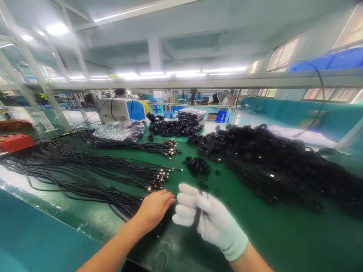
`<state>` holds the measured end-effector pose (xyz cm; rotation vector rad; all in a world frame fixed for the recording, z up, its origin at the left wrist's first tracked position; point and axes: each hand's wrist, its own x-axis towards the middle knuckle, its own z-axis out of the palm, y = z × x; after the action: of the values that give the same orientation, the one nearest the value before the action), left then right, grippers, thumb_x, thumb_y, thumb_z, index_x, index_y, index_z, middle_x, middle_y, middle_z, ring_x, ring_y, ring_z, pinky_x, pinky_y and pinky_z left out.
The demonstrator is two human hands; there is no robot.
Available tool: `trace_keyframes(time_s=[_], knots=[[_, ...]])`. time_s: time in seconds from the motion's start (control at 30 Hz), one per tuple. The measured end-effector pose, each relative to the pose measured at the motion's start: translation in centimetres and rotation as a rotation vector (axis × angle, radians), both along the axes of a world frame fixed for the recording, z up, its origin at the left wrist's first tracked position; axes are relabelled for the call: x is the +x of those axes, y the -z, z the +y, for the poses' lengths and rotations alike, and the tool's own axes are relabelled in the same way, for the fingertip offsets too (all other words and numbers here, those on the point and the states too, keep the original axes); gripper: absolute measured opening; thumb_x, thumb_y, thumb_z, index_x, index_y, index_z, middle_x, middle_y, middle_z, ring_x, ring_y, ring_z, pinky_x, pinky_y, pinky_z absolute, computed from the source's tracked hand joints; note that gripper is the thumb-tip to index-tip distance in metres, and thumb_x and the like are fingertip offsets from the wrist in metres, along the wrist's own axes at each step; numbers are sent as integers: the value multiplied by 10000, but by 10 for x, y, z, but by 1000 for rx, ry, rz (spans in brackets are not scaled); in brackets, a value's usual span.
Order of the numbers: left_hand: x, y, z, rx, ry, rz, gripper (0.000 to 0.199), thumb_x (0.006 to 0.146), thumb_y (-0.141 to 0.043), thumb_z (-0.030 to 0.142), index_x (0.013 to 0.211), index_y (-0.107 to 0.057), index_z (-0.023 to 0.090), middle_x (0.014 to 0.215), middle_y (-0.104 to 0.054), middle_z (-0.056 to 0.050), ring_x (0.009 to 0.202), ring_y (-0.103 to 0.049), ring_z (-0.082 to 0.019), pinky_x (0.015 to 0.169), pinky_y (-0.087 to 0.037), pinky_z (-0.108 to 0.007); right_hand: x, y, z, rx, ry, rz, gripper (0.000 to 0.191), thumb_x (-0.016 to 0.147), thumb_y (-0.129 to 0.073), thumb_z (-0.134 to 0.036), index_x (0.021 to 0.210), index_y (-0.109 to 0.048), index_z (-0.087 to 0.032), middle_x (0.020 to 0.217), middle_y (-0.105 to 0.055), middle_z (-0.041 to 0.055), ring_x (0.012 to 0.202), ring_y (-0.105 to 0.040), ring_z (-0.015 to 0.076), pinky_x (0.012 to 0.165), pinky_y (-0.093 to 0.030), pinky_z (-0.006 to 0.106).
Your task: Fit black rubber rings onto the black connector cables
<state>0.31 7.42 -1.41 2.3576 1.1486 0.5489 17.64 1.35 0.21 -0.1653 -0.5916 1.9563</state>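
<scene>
My bare left hand [157,209] is closed, fingers curled, beside the metal-tipped ends of a bundle of long black cables [124,172]. A small dark tip shows at its fingertips, but what it pinches is hidden. To its right, my right hand [208,217] wears a white glove with a pale green cuff. Its fingers are bent round a black cable-like strip [196,218], seen between fingers and palm. Beyond the glove lies a small heap of black rings [197,166], with a few loose ones close by.
A large pile of coiled black cables [255,155] covers the right of the green table mat [255,241]. Behind are clear plastic bags [120,130], another black heap [172,127] and a white-and-blue machine [121,109]. A red box [17,142] stands left. A shelf beam [181,81] crosses overhead.
</scene>
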Motion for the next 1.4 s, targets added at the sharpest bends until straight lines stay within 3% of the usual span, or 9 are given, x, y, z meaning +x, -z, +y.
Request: trace_keyframes(time_s=[0.23, 0.4, 0.53, 0.7, 0.8, 0.9, 1.07, 1.23, 1.4], knots=[[14, -1, -53, 300, 83, 334, 196, 884, -410, 144, 807, -585, 189, 799, -630, -18, 695, -557, -176, 650, -349, -301, 6, 8, 6, -50, 251, -273, 316, 792, -669, -297, 1065, -577, -165, 849, -610, 43, 745, -568, 159, 790, -436, 382], [5, -34, -42, 437, 172, 228, 97, 813, -629, 273, 762, -604, 195, 738, -627, 7, 698, -549, -156, 652, -337, -280, 2, 19, -3, -21, 62, -429, 333, 765, -700, -238, 1054, -597, -108, 832, -637, 65, 759, -588, 162, 782, -435, 357], [-14, -52, -21, 160, 240, 42, 58, 777, -672, 260, 783, -663, 203, 788, -640, 22, 734, -564, -121, 680, -386, -227, -5, 23, -11, -30, -268, -322, 348, 740, -722, -279, 994, -596, -77, 820, -621, 82, 743, -591, 172, 770, -429, 383], [-13, -28, -9, -307, 237, -293, 122, 766, -641, 247, 779, -689, 135, 779, -669, -19, 749, -607, -140, 673, -460, -203, -23, 24, -13, -197, -490, -51, 282, 696, -742, -216, 850, -535, -103, 667, -463, -31, 580, -468, 79, 625, -387, 256], [-12, -11, -2, -295, 171, -205, 220, 849, -467, 209, 825, -671, 131, 830, -686, -22, 775, -611, -145, 677, -460, -209, -29, 23, -10, -178, -348, 64, 248, 705, -721, -153, 857, -528, -116, 656, -417, -52, 584, -433, 65, 635, -381, 239], [-16, -3, 9, -186, 100, -23, 276, 879, -391, 228, 797, -647, 162, 816, -679, 2, 764, -599, -146, 662, -433, -214, -23, 20, -3, -88, -104, 42, 265, 782, -663, -194, 1016, -571, -111, 733, -534, -10, 668, -521, 100, 728, -441, 294], [-9, 1, 4, -21, -58, 166, 286, 919, -357, 307, 850, -617, 211, 834, -655, -12, 792, -593, -186, 667, -383, -260, 6, 17, 9, -107, 222, -45, 301, 876, -547, -228, 1170, -583, -172, 1145, -644, 73, 1014, -616, 205, 988, -412, 442], [14, -7, -40, 199, -47, 407, 287, 933, -340, 290, 797, -583, 221, 761, -638, -13, 691, -589, -184, 618, -352, -283, 18, 16, 14, -107, 332, -119, 299, 896, -514, -224, 1178, -588, -157, 1240, -602, 102, 1108, -589, 237, 1028, -393, 460], [22, -14, -54, 335, 48, 336, 247, 896, -404, 221, 691, -540, 197, 682, -613, 3, 602, -543, -155, 601, -321, -294, 13, 17, 12, -79, 340, -244, 371, 834, -622, -257, 1185, -573, -146, 1212, -610, 144, 1045, -622, 268, 1016, -376, 507]])
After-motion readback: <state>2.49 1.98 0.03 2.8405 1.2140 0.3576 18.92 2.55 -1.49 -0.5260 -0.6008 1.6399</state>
